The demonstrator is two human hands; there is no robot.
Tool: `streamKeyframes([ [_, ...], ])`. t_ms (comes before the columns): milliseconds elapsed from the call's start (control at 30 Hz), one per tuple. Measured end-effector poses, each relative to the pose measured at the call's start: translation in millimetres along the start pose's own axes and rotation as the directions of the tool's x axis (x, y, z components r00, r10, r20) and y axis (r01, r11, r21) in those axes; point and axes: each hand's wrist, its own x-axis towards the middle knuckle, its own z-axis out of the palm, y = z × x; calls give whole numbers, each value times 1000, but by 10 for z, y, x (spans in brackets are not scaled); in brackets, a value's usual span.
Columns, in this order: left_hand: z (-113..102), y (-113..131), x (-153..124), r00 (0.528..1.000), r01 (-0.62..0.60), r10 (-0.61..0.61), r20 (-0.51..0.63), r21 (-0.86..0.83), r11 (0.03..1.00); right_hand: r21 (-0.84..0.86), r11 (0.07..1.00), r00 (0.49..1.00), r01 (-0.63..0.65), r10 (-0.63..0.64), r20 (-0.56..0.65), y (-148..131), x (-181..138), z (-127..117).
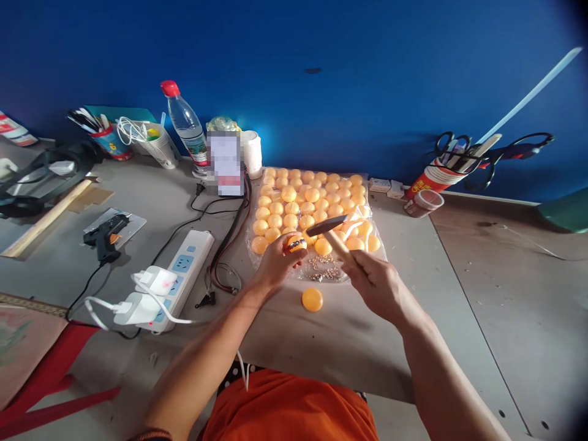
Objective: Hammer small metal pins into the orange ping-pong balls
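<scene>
My left hand (274,264) is closed around an orange ball (298,240) that has a dark, shiny strip across its face. My right hand (379,285) grips the wooden handle of a small hammer (327,226). The dark hammer head is tilted, just right of the held ball; whether they touch I cannot tell. Behind both hands, a clear plastic bag (253,250) lies under or around rows of orange balls (312,195). Small metal rings (327,269) are scattered at its near edge. One loose orange ball (312,300) rests on the table between my forearms.
A white power strip (195,248) with plugged-in chargers and a glue gun (108,236) are on the left. At the back stand a water bottle (186,125) and a phone (225,162). A red cup of tools (436,177) leans at back right, by a small jar (423,203).
</scene>
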Motion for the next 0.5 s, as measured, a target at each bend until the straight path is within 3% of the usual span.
streamKeyframes([
  [100,-4,12,-3,1000,2,-2,-8,17,1000,-23,999,998,44,-44,40,-15,5,2],
  [233,-5,50,-7,1000,0,0,2,5,1000,-2,1000,1000,-8,8,-7,-43,-3,-8],
  [367,-10,57,-12,1000,18,-16,-21,72,997,-50,995,995,85,-82,62,-60,-15,5],
  [500,-17,36,-14,1000,0,-1,8,86,996,-54,993,994,108,-109,-15,-79,-24,10],
])
